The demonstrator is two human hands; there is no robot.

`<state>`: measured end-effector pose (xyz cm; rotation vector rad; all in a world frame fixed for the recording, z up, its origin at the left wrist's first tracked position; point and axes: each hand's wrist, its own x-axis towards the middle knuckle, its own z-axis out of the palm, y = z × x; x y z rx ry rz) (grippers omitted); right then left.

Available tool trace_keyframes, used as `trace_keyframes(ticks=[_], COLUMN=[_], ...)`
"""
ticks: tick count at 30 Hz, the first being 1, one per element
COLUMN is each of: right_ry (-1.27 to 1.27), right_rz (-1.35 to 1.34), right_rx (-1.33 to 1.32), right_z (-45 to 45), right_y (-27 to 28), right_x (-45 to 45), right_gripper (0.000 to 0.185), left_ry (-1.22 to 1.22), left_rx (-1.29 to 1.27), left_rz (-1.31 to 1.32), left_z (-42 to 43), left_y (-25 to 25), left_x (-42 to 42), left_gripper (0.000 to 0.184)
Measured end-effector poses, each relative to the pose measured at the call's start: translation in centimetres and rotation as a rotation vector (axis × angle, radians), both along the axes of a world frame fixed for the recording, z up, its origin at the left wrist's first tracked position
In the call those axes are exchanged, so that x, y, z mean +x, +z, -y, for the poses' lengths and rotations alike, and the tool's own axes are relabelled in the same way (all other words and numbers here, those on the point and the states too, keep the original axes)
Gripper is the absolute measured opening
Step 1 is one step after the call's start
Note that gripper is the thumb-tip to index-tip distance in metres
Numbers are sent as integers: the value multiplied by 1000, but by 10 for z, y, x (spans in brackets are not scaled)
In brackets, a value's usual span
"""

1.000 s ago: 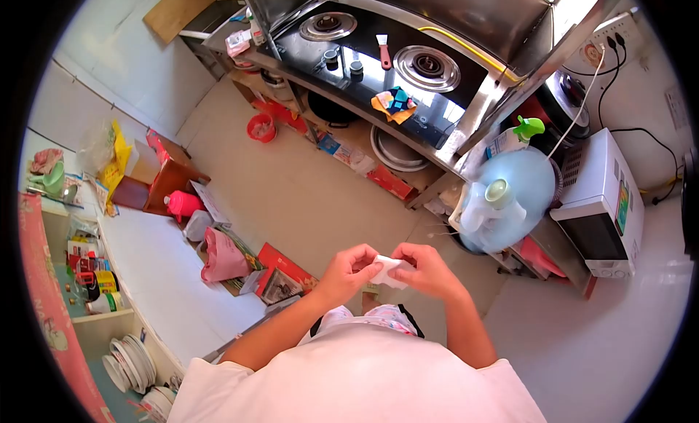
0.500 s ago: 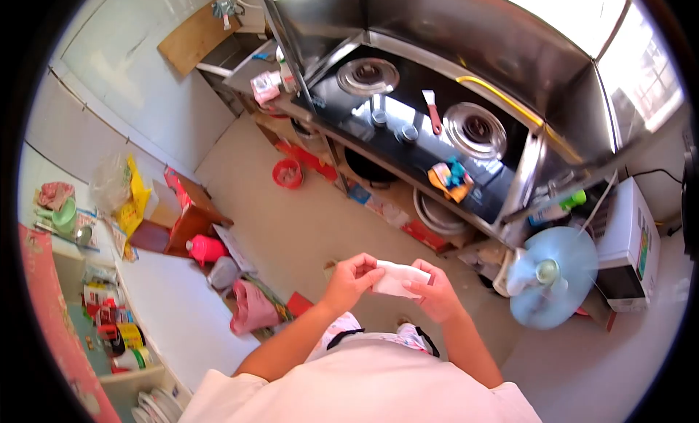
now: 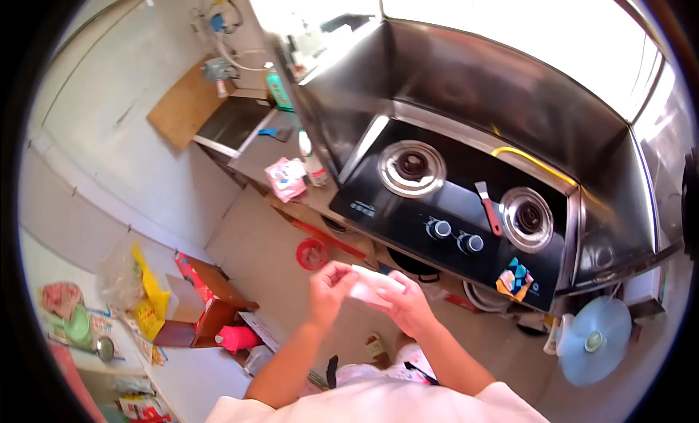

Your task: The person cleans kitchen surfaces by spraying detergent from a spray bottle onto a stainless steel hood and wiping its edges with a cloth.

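"Any readable writing?"
"Lettering on the stove (image 3: 460,196), too small to read!"
"And the grip?"
"Left hand (image 3: 328,295), right hand (image 3: 410,306), both pinching the white sheet (image 3: 371,285) between them, fingers closed!"

Harsh daylight floods through a wide window (image 3: 524,30) from twelve to two o'clock, above dull metal panels (image 3: 473,81). A pale wall (image 3: 95,139) curves between nine and ten o'clock, with a wooden board (image 3: 177,113) at ten. The beige floor (image 3: 244,230) runs past a reddish-brown cabinet (image 3: 224,315) and a white tabletop (image 3: 186,368) towards seven.
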<state>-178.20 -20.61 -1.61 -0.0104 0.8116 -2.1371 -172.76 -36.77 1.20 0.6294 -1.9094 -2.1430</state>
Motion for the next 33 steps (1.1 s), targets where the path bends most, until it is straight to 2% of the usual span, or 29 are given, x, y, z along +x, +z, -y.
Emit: trace_keyframes(ticks=[4,7,9,12,13,15,19,23,25,27,29,31,33], right_ry=[34,-37,18,-30,-48,-89,-212,-144,-88,-106,-142,-321,-465], right_rz=[-32,-15,-217,-102,-243,-264,-180,-204,-235,-141,-209,-703,-1069], right_rx=[-36,26,95,168,262,363,332,339,358,271,352,650,978], right_z=[9,19,15,1,-1,7,45,100,136,179,225,273,314], right_y=[-7,-29,-37,-24,-25,-18,-25,-15,-12,-8,-16,-51,-54], right_x=[-44,-82,-99,-112,-113,-110,-108,-107,-105,-104,-110,-131,-160], right_gripper=[18,19,25,33,35,35,21,18,17,21,31,35,39], left_ry=[-110,-84,-114,-200,-209,-252,-336,-296,-155,-105,39,43,75], left_rx=[13,32,27,109,73,59,202,149,194,240,296,303,274], left_rz=[3,22,46,132,154,106,39,-20,-17,-69,-83,-100,-95], left_z=[19,28,31,33,35,33,54,107,136,171,207,241,265], left_y=[2,-9,-5,-26,-33,-43,-22,-19,-21,-23,-19,-26,-32], left_x=[-43,-73,-87,-106,-109,-111,-122,-110,-97,-86,-77,-72,-74], left_gripper=[4,7,7,10,10,19,24,18,16,15,16,17,17])
